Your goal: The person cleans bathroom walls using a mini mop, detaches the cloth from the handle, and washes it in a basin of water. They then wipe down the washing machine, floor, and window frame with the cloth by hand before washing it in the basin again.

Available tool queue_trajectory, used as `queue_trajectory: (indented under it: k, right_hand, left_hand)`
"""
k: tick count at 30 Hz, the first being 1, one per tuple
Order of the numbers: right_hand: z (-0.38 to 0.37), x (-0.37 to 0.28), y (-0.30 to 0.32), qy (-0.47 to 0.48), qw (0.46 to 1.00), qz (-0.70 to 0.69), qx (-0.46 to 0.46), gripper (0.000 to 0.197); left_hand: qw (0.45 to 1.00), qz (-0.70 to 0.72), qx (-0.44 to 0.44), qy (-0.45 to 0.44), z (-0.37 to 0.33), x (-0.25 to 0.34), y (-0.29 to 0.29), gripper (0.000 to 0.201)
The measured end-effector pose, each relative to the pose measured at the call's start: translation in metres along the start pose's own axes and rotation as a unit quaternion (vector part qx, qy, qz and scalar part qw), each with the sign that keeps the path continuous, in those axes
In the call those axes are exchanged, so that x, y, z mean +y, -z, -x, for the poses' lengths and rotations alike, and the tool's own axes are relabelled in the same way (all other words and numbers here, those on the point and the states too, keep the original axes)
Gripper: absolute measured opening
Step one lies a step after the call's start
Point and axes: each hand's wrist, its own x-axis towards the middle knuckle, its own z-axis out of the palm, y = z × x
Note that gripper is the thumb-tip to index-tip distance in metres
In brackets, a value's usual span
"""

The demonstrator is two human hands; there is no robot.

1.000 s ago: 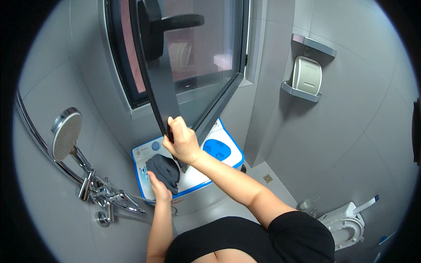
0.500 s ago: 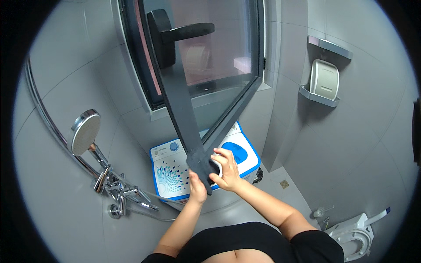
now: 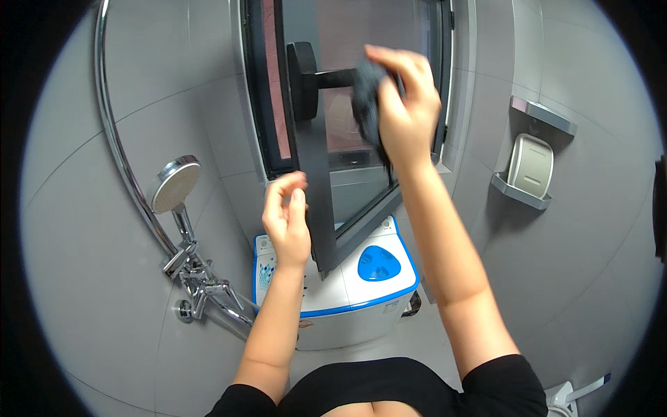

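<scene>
A dark grey cloth (image 3: pixel 369 104), blurred by motion, is bunched in my right hand (image 3: pixel 411 115). That hand is raised in front of the window glass, and the cloth overlaps the free end of the black window handle (image 3: pixel 335 78). Whether the cloth wraps the handle or only passes before it, I cannot tell. Lower down, my left hand (image 3: pixel 286 222) is beside the free edge of the dark-framed window sash (image 3: pixel 321 177), which stands swung inward. Its fingers are loosely bent and apart, with the fingertips at the frame edge; whether they touch it is unclear. Nothing shows in that hand.
Below the sash stands a white and blue washing machine (image 3: pixel 361 295). A shower head (image 3: pixel 176 186) and chrome mixer (image 3: pixel 201 281) are on the left wall. At right, a metal shelf (image 3: pixel 521 191) holds a pale plastic container (image 3: pixel 531 165). Part of a toilet (image 3: pixel 561 397) shows lower right.
My right hand has risen with the cloth from the sash's lower corner to the handle. My left hand has left the cloth and moved up to the frame's edge. The view has shifted.
</scene>
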Motion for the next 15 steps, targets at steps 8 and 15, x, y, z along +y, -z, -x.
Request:
queue_trajectory:
  k: [8, 15]
  right_hand:
    - [-0.032, 0.023, -0.089, 0.040, 0.957, 0.216, -0.191, 0.033]
    - [-0.012, 0.031, -0.055, 0.071, 0.948, 0.207, -0.232, 0.030]
  left_hand:
    - [0.993, -0.055, -0.040, 0.097, -0.011, -0.041, -0.005, 0.045]
    - [0.996, -0.053, -0.062, 0.035, -0.014, -0.048, 0.003, 0.042]
